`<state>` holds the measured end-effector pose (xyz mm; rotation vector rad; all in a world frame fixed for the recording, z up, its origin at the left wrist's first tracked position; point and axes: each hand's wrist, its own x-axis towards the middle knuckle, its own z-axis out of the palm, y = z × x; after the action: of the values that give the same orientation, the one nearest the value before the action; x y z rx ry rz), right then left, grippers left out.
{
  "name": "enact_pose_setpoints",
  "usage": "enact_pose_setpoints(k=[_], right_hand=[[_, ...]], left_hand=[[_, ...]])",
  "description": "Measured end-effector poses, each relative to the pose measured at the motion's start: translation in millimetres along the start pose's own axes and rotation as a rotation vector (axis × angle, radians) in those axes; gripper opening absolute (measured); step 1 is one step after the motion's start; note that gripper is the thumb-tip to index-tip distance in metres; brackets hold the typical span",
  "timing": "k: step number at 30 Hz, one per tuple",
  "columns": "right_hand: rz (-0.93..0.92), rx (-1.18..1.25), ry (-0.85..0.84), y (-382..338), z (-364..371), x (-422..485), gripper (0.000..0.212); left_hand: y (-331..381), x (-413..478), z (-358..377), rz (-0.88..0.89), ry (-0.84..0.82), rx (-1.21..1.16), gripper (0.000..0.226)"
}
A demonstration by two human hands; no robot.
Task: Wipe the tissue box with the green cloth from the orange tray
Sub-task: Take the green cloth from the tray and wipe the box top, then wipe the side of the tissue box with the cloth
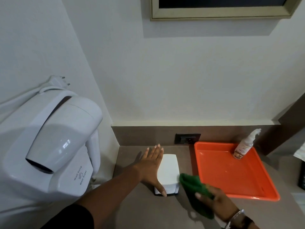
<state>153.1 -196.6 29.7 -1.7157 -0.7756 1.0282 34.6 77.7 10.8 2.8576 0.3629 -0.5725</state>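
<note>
the tissue box lies on the counter between the hands, long axis running away from the person; left hand rests spread along its left side, right hand grips the green cloth at its right edge.

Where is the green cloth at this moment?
In the head view, the crumpled green cloth is held in the right hand, touching the right side of the white rectangular tissue box, just left of the orange plastic tray.
</note>
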Motion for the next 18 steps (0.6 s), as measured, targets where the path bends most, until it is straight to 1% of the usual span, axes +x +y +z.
enact_pose_setpoints(k=[1, 2, 3, 5, 6, 7, 10, 12, 14, 16, 18], right_hand=[[0.169, 0.298, 0.049, 6, -8, -4, 0.048], [0.293, 0.539, 0.088, 14, -13, -6, 0.042], [0.347, 0.734, 0.104, 18, -17, -7, 0.037], [0.332, 1.02, 0.171, 22, -24, -4, 0.034], [0.305, 1.11, 0.199, 25, -26, -1, 0.036], [0.266, 1.165, 0.213, 27, -28, 3, 0.041], [0.192, 1.229, 0.248, 30, -29, 17, 0.058], [0.162, 1.264, 0.245, 27, -26, 30, 0.068], [0.138, 1.254, 0.256, 24, -23, 45, 0.075], [0.14, 1.254, 0.275, 19, -15, 62, 0.081], [0.166, 1.2, 0.3, 14, -3, 78, 0.083]], left_hand=[[-1, 0, 0, 0.005, 0.005, -0.004, 0.162], [-1, 0, 1, 0.006, 0.013, -0.009, 0.161], [-1, 0, 2, 0.003, 0.019, -0.016, 0.159], [4, 1, 4, -0.013, 0.03, -0.032, 0.153], [8, 0, 7, -0.017, 0.042, -0.039, 0.15], [14, 0, 10, -0.006, 0.056, -0.043, 0.147], [32, -1, 13, 0.054, 0.117, -0.063, 0.135], [39, 2, 8, 0.041, 0.179, -0.11, 0.125], [47, 11, 0, -0.036, 0.283, -0.166, 0.115], [53, 21, -5, -0.16, 0.393, -0.191, 0.11], [60, 32, -3, -0.24, 0.426, -0.185, 0.107]])
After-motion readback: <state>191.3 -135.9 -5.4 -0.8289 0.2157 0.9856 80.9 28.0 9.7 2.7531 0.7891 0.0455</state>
